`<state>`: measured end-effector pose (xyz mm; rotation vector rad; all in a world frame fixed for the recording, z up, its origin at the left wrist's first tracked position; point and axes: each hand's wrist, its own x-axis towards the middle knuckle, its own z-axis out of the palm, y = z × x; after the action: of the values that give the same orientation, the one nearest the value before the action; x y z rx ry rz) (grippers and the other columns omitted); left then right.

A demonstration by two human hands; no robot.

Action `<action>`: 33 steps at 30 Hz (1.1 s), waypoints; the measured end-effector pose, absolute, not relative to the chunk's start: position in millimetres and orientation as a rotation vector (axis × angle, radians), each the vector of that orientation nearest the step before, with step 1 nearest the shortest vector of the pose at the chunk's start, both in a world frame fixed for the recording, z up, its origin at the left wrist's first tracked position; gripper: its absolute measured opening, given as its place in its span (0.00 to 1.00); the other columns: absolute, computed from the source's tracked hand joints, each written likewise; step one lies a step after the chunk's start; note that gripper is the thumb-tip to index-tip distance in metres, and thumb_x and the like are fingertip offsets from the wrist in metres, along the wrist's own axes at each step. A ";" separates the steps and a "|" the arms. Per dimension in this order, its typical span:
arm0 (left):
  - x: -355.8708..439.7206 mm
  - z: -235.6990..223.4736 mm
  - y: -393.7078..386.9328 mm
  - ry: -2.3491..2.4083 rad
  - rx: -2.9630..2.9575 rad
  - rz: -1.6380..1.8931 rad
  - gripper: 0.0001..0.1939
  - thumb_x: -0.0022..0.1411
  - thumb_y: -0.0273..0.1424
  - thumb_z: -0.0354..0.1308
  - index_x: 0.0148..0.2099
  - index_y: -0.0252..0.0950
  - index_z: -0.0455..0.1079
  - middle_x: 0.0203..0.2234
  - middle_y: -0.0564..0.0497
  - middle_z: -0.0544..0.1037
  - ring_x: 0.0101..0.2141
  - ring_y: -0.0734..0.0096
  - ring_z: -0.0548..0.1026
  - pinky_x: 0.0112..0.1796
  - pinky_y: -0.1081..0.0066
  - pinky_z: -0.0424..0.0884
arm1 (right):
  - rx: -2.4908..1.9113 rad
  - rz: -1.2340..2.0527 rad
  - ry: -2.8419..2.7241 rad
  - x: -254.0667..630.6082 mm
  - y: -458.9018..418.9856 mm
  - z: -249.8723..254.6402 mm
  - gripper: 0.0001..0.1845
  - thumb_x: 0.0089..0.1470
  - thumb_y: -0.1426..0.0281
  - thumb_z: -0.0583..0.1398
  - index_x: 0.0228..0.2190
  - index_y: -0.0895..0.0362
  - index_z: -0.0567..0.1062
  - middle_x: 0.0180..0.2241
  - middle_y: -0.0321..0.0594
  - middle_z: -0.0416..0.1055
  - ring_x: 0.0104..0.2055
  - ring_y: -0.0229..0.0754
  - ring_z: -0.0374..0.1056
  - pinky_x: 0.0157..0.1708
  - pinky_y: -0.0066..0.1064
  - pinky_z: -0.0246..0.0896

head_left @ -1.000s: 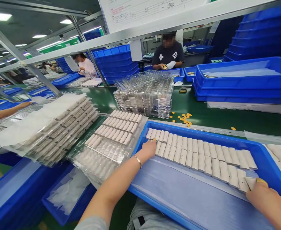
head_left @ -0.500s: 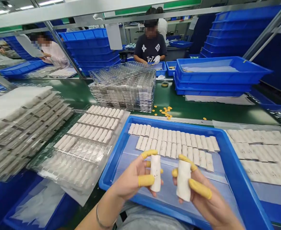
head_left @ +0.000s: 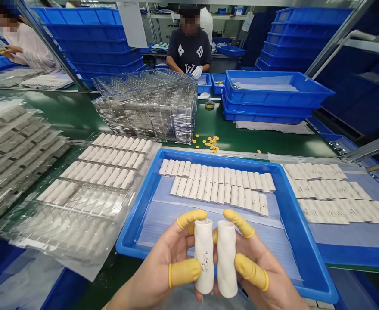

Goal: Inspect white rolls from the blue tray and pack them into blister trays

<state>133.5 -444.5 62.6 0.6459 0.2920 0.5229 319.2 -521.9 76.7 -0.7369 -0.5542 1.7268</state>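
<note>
Left of left hand (head_left: 176, 258): clear rectangular plastic tray (head_left: 65, 228). Beyond it: white wavy cylinders (head_left: 221, 175) in blue rectangular plastic bin (head_left: 301, 228).

The dark shirt (head_left: 189, 48) shows "V" (rest unclear).

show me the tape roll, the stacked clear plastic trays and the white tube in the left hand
Tape roll (head_left: 209, 107): head view, front of its ring
Clear plastic trays (head_left: 144, 118): head view, front of stack
White tube (head_left: 204, 254) in left hand (head_left: 168, 249): head view, tube's middle
</note>
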 end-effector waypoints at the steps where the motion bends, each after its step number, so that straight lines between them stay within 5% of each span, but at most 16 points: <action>1: 132.7 64.2 -444.6 0.308 0.643 0.520 0.29 0.63 0.28 0.64 0.63 0.52 0.63 0.49 0.47 0.74 0.39 0.66 0.81 0.29 0.77 0.79 | -0.754 1.716 -0.545 319.3 -522.8 77.4 0.25 0.61 0.61 0.66 0.57 0.33 0.68 0.46 0.36 0.74 0.35 0.41 0.76 0.36 0.36 0.69; 5: 132.6 67.0 -446.7 0.326 0.655 0.543 0.28 0.63 0.29 0.64 0.62 0.52 0.64 0.48 0.48 0.73 0.38 0.68 0.79 0.30 0.75 0.80 | -0.823 1.673 -0.553 314.9 -524.2 79.5 0.22 0.59 0.61 0.67 0.54 0.35 0.72 0.52 0.37 0.72 0.44 0.46 0.76 0.40 0.38 0.69; 10: 136.5 65.6 -448.7 0.320 0.669 0.558 0.28 0.61 0.30 0.66 0.62 0.52 0.66 0.46 0.49 0.72 0.35 0.72 0.78 0.29 0.76 0.80 | -0.775 1.716 -0.548 304.7 -522.2 80.1 0.33 0.48 0.66 0.75 0.52 0.33 0.71 0.54 0.35 0.69 0.32 0.44 0.79 0.34 0.40 0.72; 17: 134.8 69.1 -447.0 0.279 0.652 0.541 0.28 0.63 0.28 0.64 0.62 0.52 0.65 0.48 0.48 0.74 0.34 0.73 0.79 0.29 0.77 0.79 | -0.923 1.611 -0.614 318.1 -525.9 78.7 0.25 0.58 0.59 0.68 0.56 0.35 0.70 0.51 0.39 0.75 0.52 0.50 0.73 0.48 0.44 0.69; 33: 129.9 75.6 -447.9 0.274 0.645 0.548 0.27 0.64 0.28 0.62 0.63 0.52 0.65 0.45 0.49 0.76 0.33 0.73 0.79 0.29 0.77 0.79 | -0.940 1.689 -0.512 315.3 -526.7 93.0 0.26 0.54 0.58 0.70 0.54 0.34 0.73 0.51 0.35 0.74 0.56 0.49 0.67 0.50 0.39 0.66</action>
<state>129.9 -447.9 75.6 0.6448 0.2743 0.5477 315.3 -526.7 93.0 -0.9399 -0.5117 1.6894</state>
